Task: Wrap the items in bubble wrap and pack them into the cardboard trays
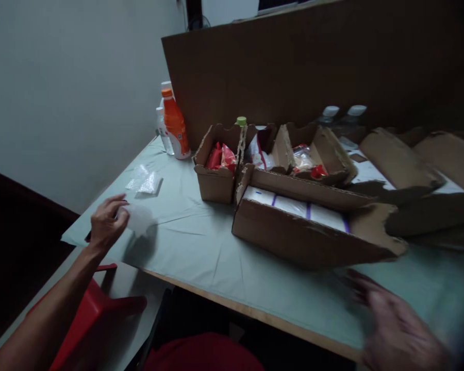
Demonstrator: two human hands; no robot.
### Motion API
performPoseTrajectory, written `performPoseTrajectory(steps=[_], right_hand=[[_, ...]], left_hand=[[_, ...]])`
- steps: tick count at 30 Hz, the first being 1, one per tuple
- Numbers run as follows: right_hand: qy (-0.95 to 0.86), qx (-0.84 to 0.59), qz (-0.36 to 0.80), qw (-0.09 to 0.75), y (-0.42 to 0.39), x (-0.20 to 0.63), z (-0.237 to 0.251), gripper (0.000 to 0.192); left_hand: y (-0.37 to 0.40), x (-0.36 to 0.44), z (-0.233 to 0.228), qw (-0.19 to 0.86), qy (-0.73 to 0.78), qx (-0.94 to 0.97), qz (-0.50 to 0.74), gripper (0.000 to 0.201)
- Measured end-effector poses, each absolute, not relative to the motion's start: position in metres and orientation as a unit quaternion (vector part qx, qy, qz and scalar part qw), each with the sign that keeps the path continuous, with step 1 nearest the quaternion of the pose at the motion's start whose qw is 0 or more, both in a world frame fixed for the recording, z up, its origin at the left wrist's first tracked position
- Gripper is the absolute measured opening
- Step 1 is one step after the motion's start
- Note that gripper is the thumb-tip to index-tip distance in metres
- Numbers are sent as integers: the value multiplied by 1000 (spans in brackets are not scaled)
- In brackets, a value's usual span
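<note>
Fingers of the left hand (107,222) curl in a narrow grip around a small white, translucent packet (139,219), at about nine o'clock near the tabletop's (201,252) left edge. At five o'clock the right hand (398,330) is a blur just above the near edge; whether its fingers are spread or closed cannot be told, and it seems to hold nothing.

Just beyond the held packet, at ten o'clock, two more clear packets (145,181) lie flat on the pale green cover. By the look of it the work is at an early stage: one packet in hand, these others untouched.

At the centre sits a long, torn cardboard box (309,234) with white packs marked in purple inside. Behind it stand smaller open boxes (216,170) with red wrappers. Farther back at eleven o'clock stand an orange bottle (176,126) and a clear one.

A tall cardboard sheet (313,67) leans behind everything, before a plain pale wall. A red chair (88,309) sits low at seven o'clock.
</note>
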State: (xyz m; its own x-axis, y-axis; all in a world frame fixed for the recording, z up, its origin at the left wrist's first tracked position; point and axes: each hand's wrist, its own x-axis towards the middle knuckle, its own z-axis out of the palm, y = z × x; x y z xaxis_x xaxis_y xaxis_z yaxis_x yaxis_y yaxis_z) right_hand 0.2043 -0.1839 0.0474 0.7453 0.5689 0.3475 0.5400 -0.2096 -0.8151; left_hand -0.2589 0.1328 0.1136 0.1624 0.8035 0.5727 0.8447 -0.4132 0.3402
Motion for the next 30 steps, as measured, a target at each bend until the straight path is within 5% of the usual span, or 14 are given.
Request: performPoseTrajectory(steps=[3,9,14,23,30], right_hand=[[-526,-701,58,479,-167,153,86,22],[-739,-552,33,385,-125,77,118,84],[-659,-624,63,416,-124,73,93,52],[-559,-702,245,367,-125,122,105,28],[-432,-803,-61,406,-170,157,68,28]], left_hand=[[85,-200,123,-35,-364,-883,-293,22],[12,-100,134,-80,-130,-967,-202,18],[6,-97,133,-154,-167,-960,-163,23],[55,-120,135,-375,-308,-873,51,29],[71,-96,94,-323,-355,-856,-191,67]])
